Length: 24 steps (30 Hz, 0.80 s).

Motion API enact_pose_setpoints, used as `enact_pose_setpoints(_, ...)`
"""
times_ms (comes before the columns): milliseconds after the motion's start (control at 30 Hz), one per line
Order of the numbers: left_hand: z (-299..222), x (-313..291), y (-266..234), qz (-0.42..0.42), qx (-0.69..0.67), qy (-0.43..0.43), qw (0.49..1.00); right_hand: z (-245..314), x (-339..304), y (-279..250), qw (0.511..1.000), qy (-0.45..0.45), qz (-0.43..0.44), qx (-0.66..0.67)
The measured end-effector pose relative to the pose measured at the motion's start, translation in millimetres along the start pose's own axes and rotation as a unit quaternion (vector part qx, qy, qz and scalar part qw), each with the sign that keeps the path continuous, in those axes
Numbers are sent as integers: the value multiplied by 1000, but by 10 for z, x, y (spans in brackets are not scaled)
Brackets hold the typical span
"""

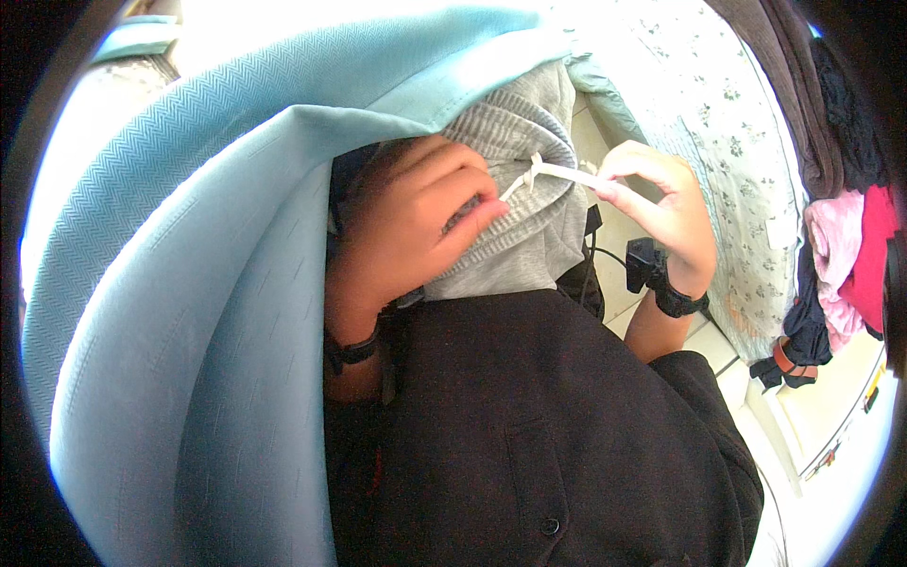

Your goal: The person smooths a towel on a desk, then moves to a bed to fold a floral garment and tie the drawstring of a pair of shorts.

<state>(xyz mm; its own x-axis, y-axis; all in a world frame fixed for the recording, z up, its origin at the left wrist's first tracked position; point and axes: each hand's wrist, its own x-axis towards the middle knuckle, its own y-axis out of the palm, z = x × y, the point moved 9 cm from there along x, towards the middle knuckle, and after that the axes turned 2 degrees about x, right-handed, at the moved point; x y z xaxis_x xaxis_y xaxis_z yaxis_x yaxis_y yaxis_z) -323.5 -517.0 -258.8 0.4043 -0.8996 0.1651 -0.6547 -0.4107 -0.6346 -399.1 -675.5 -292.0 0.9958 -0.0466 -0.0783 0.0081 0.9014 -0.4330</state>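
A white drawstring [565, 172] with a knot or loop in its middle stretches between my two hands. My left hand [420, 208] pinches one end between thumb and forefinger, its other fingers curled. At the opposite end, the thumb and forefinger of my right hand [671, 203] grip the cord. Behind the cord lies a grey garment [543, 250] with a ribbed band, bunched up against my front. Light blue cloth [217, 246] hangs over the left side and hides part of my left arm.
At the right stands a bed-like surface with floral cloth [737, 123]. Dark clothes [794, 104], a pink cloth [836, 246] and a red cloth [869, 265] hang beyond it. Black devices are strapped to both wrists, with a cable near the right device [647, 265]. Pale floor tiles [619, 227] show between.
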Motion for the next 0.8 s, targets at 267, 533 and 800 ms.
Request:
enact_pose_setpoints(267,66,75,144,38,-70,18,997,243,140,271,973,-53,-23,226)
enact_pose_setpoints(533,125,41,100,-35,-61,-4,998,312,235,305,964,-84,-50,246)
enact_pose_setpoints(800,306,-6,114,-10,-214,-56,975,145,219,311,961,18,-140,237)
